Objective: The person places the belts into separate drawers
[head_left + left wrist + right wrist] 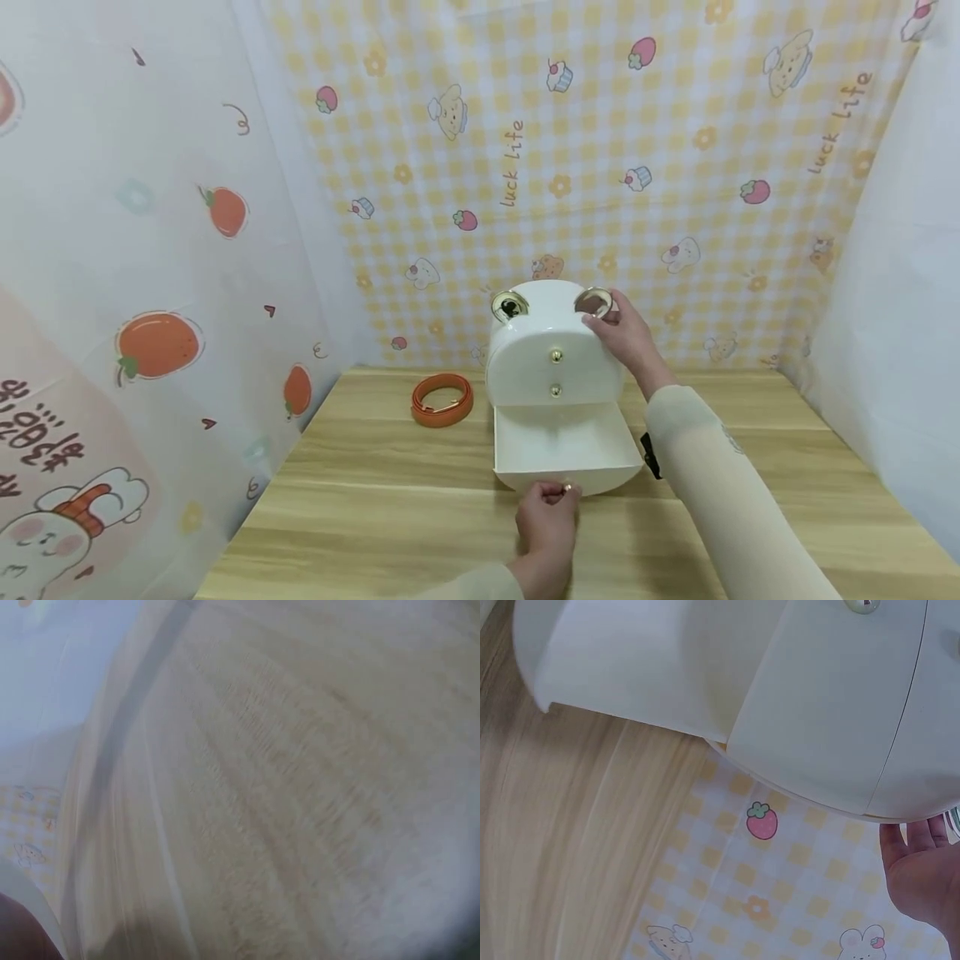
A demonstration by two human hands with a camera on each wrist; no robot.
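Observation:
A white, round-topped drawer box (525, 371) stands on the wooden table, with two gold-rimmed eyes on top and small gold knobs down its front. Its bottom drawer (555, 442) is pulled out towards me, and its inside looks bare. With thumb and fingers, my left hand (549, 521) pinches the knob (567, 488) on that drawer's front. My right hand (626, 333) grips the box at its right eye (594, 303), thumb in front and fingers behind. In the right wrist view, the fingers of this hand (922, 870) reach the box's curved side. The left wrist view mostly shows blurred tabletop.
Left of the box lies a coiled orange belt (442, 400) with a gold buckle. A small black object (651, 457) lies right of the drawer, partly behind my right sleeve (720, 467). Behind the table hangs a yellow-checked cloth (555, 183); printed white sheeting (150, 250) covers the left side.

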